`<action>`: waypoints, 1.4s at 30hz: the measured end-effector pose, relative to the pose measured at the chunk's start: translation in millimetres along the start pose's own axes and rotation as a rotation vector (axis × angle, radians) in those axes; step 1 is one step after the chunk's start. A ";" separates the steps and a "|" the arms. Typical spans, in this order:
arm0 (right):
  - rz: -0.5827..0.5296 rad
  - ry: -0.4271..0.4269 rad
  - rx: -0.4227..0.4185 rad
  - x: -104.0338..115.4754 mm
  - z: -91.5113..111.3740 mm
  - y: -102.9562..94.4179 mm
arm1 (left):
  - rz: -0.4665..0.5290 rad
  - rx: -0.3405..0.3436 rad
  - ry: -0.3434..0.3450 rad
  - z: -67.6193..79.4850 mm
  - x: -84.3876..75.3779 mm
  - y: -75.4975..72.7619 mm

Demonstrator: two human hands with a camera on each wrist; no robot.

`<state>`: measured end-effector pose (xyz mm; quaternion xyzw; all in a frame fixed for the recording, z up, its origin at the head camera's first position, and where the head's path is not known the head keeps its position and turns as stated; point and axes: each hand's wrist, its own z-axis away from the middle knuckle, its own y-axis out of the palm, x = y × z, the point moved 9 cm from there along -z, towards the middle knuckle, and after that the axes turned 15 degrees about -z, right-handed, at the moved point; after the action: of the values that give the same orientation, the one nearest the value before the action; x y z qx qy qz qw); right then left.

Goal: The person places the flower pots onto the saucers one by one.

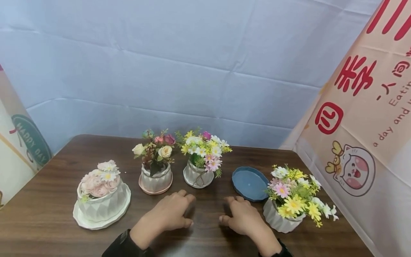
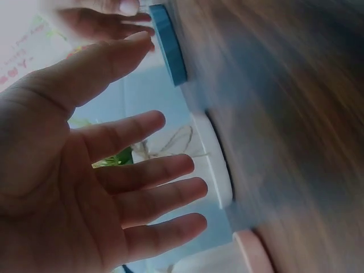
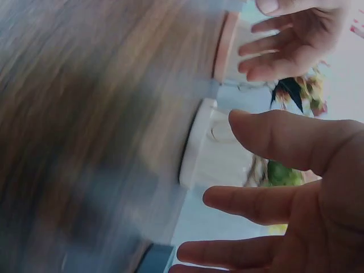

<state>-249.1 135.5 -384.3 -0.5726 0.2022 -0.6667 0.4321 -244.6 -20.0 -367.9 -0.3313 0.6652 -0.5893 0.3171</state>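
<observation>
My left hand point(image 1: 170, 210) hovers over the table with spread, relaxed fingers and holds nothing. To its right, my right hand point(image 1: 242, 216) is likewise relaxed and holds nothing. Ahead of them stands a white pot of mixed flowers point(image 1: 205, 150) on a white saucer point(image 1: 203, 185). A pot with roses point(image 1: 156, 178) sits on a pink saucer point(image 1: 151, 192), nearest my left hand. Beyond my right hand lies a blue saucer point(image 1: 250, 182) with no pot on it. Beside that hand, a pot of yellow and pink daisies point(image 1: 282, 217) stands directly on the table.
At the left, a white pot with pale pink flowers point(image 1: 99, 205) stands on a white saucer point(image 1: 80, 221). The brown wooden table point(image 1: 205, 239) ends at a pale cloth backdrop point(image 1: 179, 71). A printed cloth point(image 1: 363, 135) hangs along the right edge.
</observation>
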 end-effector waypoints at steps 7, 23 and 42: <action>-0.044 0.023 -0.046 -12.9 9.7 -13.6 | 0.084 0.029 -0.010 -15.2 -6.3 7.9; -0.056 0.137 -0.058 -52.7 31.9 -41.1 | 0.332 0.029 -0.206 -46.6 -11.7 20.0; -0.116 0.180 -0.119 -99.9 65.3 -67.6 | 0.675 -0.025 -0.346 -62.1 -15.9 29.7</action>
<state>-214.1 267.8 -374.3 -0.5460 0.2460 -0.7261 0.3380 -287.8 31.2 -390.4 -0.1921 0.6805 -0.3790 0.5970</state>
